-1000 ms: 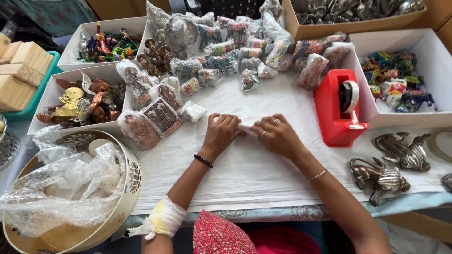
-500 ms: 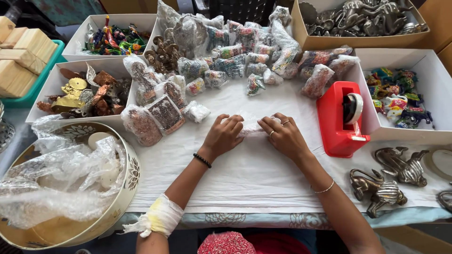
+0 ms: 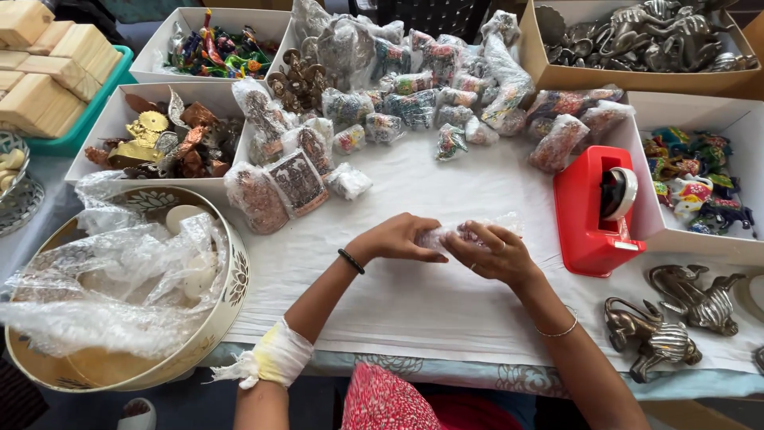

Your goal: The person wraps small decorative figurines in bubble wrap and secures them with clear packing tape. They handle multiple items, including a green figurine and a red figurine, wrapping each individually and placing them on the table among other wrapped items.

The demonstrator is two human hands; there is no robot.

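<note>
Both hands meet over the white cloth (image 3: 414, 302) at the middle of the table. My left hand (image 3: 394, 239) and my right hand (image 3: 489, 253) together grip a small piece of bubble wrap (image 3: 446, 236) folded around something I cannot make out. A black band circles the left wrist, a thin bangle the right, and a white bandage (image 3: 274, 358) wraps the left forearm. A red tape dispenser (image 3: 593, 211) stands just right of my right hand.
Several bubble-wrapped figurines (image 3: 414, 87) lie piled behind the hands. A round tin (image 3: 227, 302) of bubble wrap sits at left. White boxes hold colourful toys (image 3: 223, 52), brass pieces (image 3: 159, 143) and painted figures (image 3: 692, 179). Metal animal figures (image 3: 660, 334) lie at right, wooden blocks (image 3: 44, 60) far left.
The hands have kept working the bubble wrap in place, the fingers shifting slightly on it. The view has drifted a little; nothing else on the table moved.
</note>
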